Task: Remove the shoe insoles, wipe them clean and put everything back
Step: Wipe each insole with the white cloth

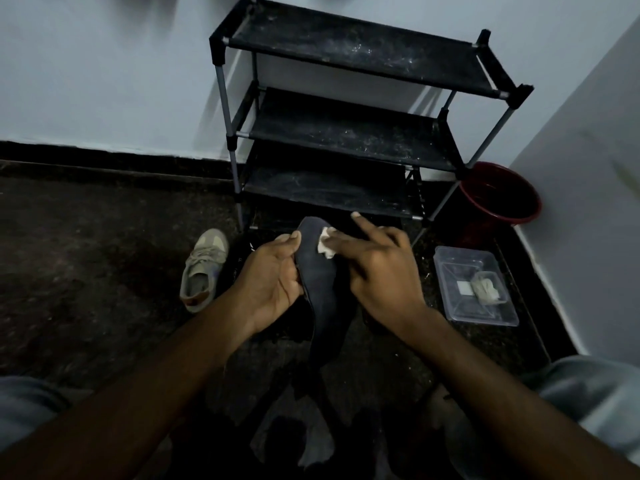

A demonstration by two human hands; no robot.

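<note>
1. Forearms fill the near edge, both reaching forward over a dark floor; something dark and pale lies near-centre between them, too blurred to name.
2. Left hand (273, 271) grasps the dark insole (320, 282) by its left edge, thumb over the toe end, holding it up centre-frame, toe pointing far.
3. Right hand (377, 268) presses a small white wipe (326, 247) onto the insole's toe end with the middle fingers; index finger sticks out free. Hand is pinning the wipe, not clenched.
4. Grey shoe (202, 271) sits on the floor left of the hands, well apart from the insole, opening up.
5. Clear plastic tray (498, 313) right of the hands holds a wad of used-looking wipes; red bucket (500, 194) far right by the wall.
6. Black shoe rack (346, 133) stands far centre, shelves bare and dusty.
7. Step judged: wiping, toe end only so far; heel half looks untouched.
8. Risks: wipe is tiny and held only by finger pressure, could slide off or ball up; insole is thin and held by one edge, may fold or twist under the push; dim light could hide missed dirt.
</note>
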